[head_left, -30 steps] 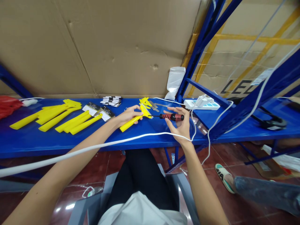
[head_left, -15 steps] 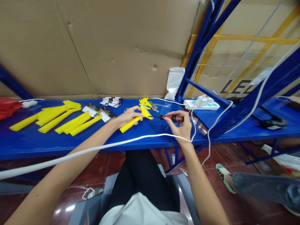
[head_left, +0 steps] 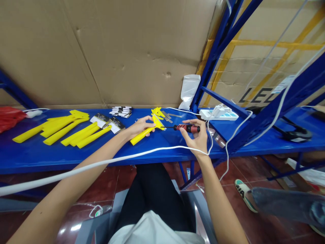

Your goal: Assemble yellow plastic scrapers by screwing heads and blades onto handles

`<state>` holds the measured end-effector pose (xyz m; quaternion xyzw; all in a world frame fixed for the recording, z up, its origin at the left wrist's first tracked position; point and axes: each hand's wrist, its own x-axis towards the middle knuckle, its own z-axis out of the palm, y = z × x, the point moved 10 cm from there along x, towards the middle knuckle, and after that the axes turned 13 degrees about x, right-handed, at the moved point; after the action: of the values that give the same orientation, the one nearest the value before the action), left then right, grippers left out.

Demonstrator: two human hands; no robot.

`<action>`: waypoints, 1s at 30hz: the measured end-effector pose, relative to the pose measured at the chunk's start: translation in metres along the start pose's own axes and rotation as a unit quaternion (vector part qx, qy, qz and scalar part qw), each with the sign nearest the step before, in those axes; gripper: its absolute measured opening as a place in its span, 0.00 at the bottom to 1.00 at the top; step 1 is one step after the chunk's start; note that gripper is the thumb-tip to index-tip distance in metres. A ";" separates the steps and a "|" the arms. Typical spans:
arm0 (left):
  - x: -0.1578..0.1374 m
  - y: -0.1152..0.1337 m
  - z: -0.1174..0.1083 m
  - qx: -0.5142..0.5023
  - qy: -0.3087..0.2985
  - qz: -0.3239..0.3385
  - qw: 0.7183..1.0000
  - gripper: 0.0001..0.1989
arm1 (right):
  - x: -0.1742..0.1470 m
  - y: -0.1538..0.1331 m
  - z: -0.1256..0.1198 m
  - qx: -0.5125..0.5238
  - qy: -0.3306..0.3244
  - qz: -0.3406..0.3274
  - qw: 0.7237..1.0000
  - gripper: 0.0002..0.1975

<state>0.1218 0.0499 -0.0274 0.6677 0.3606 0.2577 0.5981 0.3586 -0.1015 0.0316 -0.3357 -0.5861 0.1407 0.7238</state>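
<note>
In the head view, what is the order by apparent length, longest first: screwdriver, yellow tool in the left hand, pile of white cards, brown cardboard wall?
1. Brown cardboard wall
2. Yellow tool and screwdriver: look too alike to rank
3. Pile of white cards

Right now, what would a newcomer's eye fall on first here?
Probably the red-and-black screwdriver in the right hand, mid-picture, pointing at the yellow tool in the left hand. Next, the loose yellow tools on the left of the blue bench. A white cable sweeps across the front from the left edge.
</note>
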 end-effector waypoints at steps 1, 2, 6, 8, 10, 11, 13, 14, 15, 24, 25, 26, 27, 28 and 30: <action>0.000 0.000 0.000 0.000 0.000 -0.002 1.000 0.19 | 0.000 0.000 0.003 0.029 -0.014 0.001 0.999 0.25; 0.000 0.000 0.000 -0.001 0.001 -0.003 1.000 0.19 | -0.001 0.000 0.007 0.057 -0.029 0.003 0.998 0.27; -0.001 0.001 0.000 -0.001 0.004 -0.002 1.000 0.18 | -0.001 0.000 0.008 0.067 -0.039 0.007 0.997 0.23; -0.001 0.002 0.001 -0.001 0.002 -0.001 1.000 0.17 | -0.001 -0.003 0.002 0.007 -0.012 -0.002 1.000 0.19; -0.002 0.002 0.003 0.002 -0.004 -0.004 1.000 0.17 | 0.000 -0.006 -0.003 -0.040 0.014 -0.012 0.999 0.17; -0.002 0.002 0.003 0.004 -0.007 -0.006 1.000 0.18 | 0.000 -0.007 -0.003 -0.041 0.016 -0.012 0.999 0.18; -0.003 0.002 0.003 0.006 -0.007 -0.009 1.000 0.18 | 0.000 -0.007 0.002 -0.001 -0.007 -0.009 1.000 0.22; -0.002 0.002 0.003 0.006 -0.005 -0.010 1.000 0.18 | -0.001 -0.006 0.006 0.028 -0.025 -0.006 0.999 0.25; -0.002 0.002 0.002 0.005 -0.002 -0.010 1.000 0.18 | -0.001 -0.005 0.009 0.051 -0.041 -0.001 0.998 0.26; 0.000 0.000 0.002 0.004 -0.009 -0.003 1.000 0.17 | -0.001 -0.003 0.000 -0.003 -0.008 -0.029 1.000 0.26; 0.001 -0.001 0.002 0.002 -0.007 -0.003 1.000 0.17 | -0.001 -0.001 0.004 0.028 -0.026 -0.017 0.999 0.27; 0.001 -0.001 0.001 0.000 -0.005 -0.004 1.000 0.17 | -0.001 0.001 0.007 0.055 -0.042 -0.003 0.998 0.28; 0.001 -0.001 0.000 -0.003 -0.002 -0.004 1.000 0.18 | -0.002 0.002 0.009 0.070 -0.051 0.009 0.996 0.28; 0.001 -0.001 0.000 -0.005 0.000 -0.003 1.000 0.18 | -0.002 0.003 0.009 0.068 -0.051 0.015 0.996 0.27; 0.001 0.000 0.000 -0.007 0.000 -0.001 1.000 0.19 | -0.001 0.000 0.004 0.015 -0.029 0.008 0.999 0.24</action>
<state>0.1218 0.0506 -0.0276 0.6632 0.3597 0.2599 0.6026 0.3546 -0.1006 0.0309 -0.3252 -0.6020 0.1654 0.7102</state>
